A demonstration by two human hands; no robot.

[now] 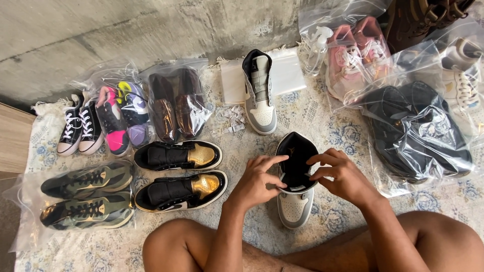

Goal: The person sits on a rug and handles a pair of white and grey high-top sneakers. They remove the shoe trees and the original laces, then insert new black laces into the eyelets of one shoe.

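Head view: the grey-and-white high-top sneaker [295, 194] stands between left hand [257, 179] and right hand [343, 177], each grip closed on its collar.

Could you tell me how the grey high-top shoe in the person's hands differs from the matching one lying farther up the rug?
The near shoe is held at its collar by the left hand and the right hand; the far shoe lies untouched. The near shoe's black collar is pulled wide open, while the far shoe's is narrower, showing its grey tongue. The far shoe rests partly on a clear bag; the near one on the rug. Both are grey-and-white high-tops, toes toward the person.
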